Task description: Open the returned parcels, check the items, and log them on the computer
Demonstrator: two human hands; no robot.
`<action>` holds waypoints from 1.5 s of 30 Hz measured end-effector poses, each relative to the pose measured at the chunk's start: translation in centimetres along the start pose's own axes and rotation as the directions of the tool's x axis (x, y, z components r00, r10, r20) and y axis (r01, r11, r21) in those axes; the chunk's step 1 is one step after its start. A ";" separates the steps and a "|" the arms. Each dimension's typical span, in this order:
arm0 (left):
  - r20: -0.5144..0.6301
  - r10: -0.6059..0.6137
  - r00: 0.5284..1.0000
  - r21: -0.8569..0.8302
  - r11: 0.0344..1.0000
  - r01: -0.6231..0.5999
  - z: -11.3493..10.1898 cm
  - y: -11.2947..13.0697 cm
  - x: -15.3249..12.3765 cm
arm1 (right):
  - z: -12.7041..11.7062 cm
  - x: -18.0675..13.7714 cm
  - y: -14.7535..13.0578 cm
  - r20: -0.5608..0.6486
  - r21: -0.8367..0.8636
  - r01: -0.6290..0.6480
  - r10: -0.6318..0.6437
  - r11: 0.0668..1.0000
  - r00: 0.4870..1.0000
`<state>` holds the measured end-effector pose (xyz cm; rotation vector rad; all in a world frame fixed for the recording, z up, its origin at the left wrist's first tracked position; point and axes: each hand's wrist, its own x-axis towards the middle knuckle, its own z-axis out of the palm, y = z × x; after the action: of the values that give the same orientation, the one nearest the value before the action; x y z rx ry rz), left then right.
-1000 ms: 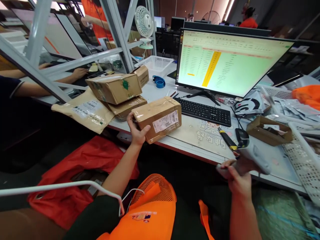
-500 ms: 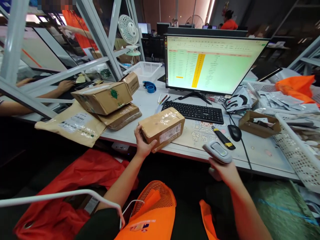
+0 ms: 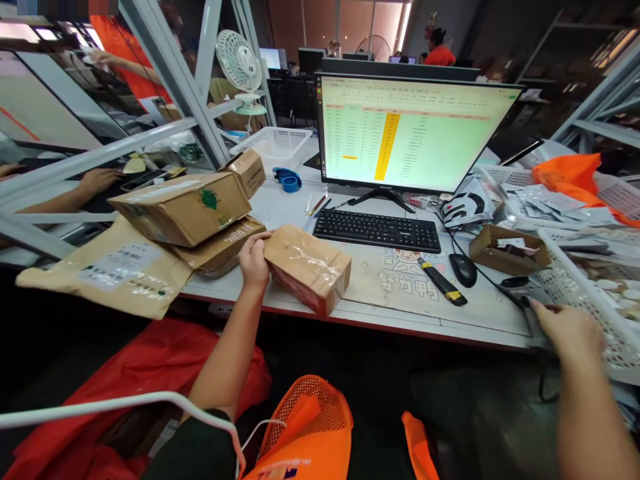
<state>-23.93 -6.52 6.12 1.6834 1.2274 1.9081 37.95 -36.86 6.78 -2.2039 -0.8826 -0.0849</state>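
My left hand (image 3: 254,257) grips the left end of a taped cardboard box (image 3: 307,268), which lies tilted on the desk's front edge (image 3: 400,327) with its label side turned down. My right hand (image 3: 570,330) is low at the far right, by the white perforated basket (image 3: 585,300). It is closed over the grey handle of a barcode scanner (image 3: 520,287), whose dark head points left. Most of the scanner is hidden under the hand.
Stacked boxes (image 3: 180,207) and a padded mailer (image 3: 110,267) lie to the left. Keyboard (image 3: 377,230), monitor (image 3: 410,133), mouse (image 3: 463,269), a yellow-black cutter (image 3: 443,283) and a small open carton (image 3: 503,248) are on the desk. Another person's hand (image 3: 97,180) rests behind the metal frame.
My left hand turned the box so its label faces down and set it on the desk. My right hand carried the scanner from the middle out to the right beside the basket.
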 end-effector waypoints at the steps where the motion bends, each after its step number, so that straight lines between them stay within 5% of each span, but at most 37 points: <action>1: -0.054 0.097 0.994 0.050 0.994 -0.095 0.2 0.7 -0.4 | 1.1 -0.2 -1.7 -0.052 -0.079 0.093 -0.098 0.993 0.994; 3: -0.071 0.294 0.953 0.112 0.952 -0.285 0.4 3.0 -2.1 | 4.7 -0.5 -6.2 0.036 -0.116 0.236 -0.233 0.965 0.972; 5: 0.119 0.456 0.882 0.089 0.880 -0.467 0.7 5.8 -4.6 | 9.6 -0.3 -11.0 0.163 -0.094 0.338 -0.321 0.936 0.933; 7: 0.319 0.518 0.794 0.110 0.812 -0.574 0.9 8.3 -6.9 | 14.6 0.1 -15.1 0.257 -0.085 0.431 -0.398 0.898 0.881; 9: 0.400 0.498 0.770 0.184 0.779 -0.600 0.7 9.8 -8.1 | 18.3 0.4 -18.0 0.325 -0.096 0.500 -0.448 0.861 0.833; 17: 0.513 0.445 0.734 0.200 0.769 -0.607 -2.8 8.7 -6.9 | 22.1 0.0 -21.5 0.389 -0.242 0.524 -0.413 0.816 0.823; 23: 0.571 0.442 0.692 0.193 0.747 -0.636 -4.0 8.9 -7.1 | 20.8 -1.4 -20.7 0.358 -0.210 0.516 -0.426 0.831 0.831; 27: 0.616 0.407 0.675 0.259 0.704 -0.661 -7.2 9.0 -6.8 | 16.3 -4.0 -15.4 0.290 -0.115 0.562 -0.513 0.819 0.808; 30: 0.640 0.369 0.673 0.278 0.706 -0.652 -8.4 8.9 -6.6 | 13.3 -5.7 -11.3 0.227 -0.218 0.491 -0.445 0.844 0.866; 35: 0.589 0.399 0.703 0.179 0.784 -0.595 -5.3 8.0 -7.0 | 12.1 -7.3 -9.2 0.363 -0.473 0.377 -0.214 0.796 0.907; 38: 0.538 0.399 0.743 0.170 0.812 -0.559 -3.0 8.0 -7.8 | 11.9 -8.6 -9.8 0.313 -0.374 0.395 -0.286 0.839 0.906; 41: 0.566 0.356 0.744 0.217 0.806 -0.550 -1.9 8.8 -8.6 | 10.7 -11.6 -11.9 0.215 -0.081 0.520 -0.494 0.850 0.842; 45: 0.551 0.317 0.772 0.314 0.778 -0.544 -1.2 9.6 -9.3 | 8.8 -16.9 -17.5 0.190 0.283 0.716 -0.769 0.638 0.610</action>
<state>-19.79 -19.19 7.44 2.7098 1.2016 1.3044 12.57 -32.19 6.00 -1.5482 -1.8788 -0.0688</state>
